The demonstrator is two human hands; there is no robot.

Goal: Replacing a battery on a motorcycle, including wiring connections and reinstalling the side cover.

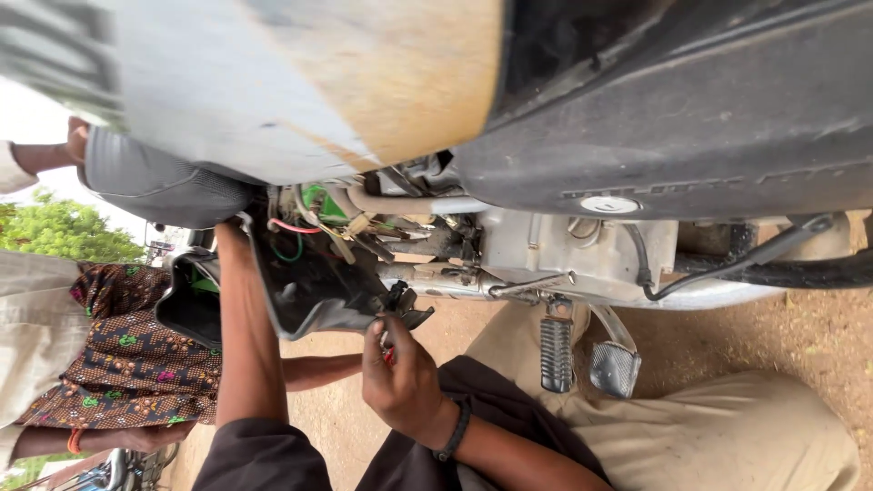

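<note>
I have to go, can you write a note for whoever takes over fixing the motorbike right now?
Left hand: arm reaches up behind the loose black side cover; the hand itself is hidden.
Right hand: fingers pinch a small red-tipped part under the cover's lower edge.
Motorbike: coloured wires are exposed.
Done: cover pulled open.
Left: wiring not tucked away, cover not refitted.

Outdoors in flat daylight, bare reddish-brown dirt ground [809,336] stretches across the scene. At one edge, green leafy trees [64,232] stand against a pale, washed-out sky [27,118].
</note>
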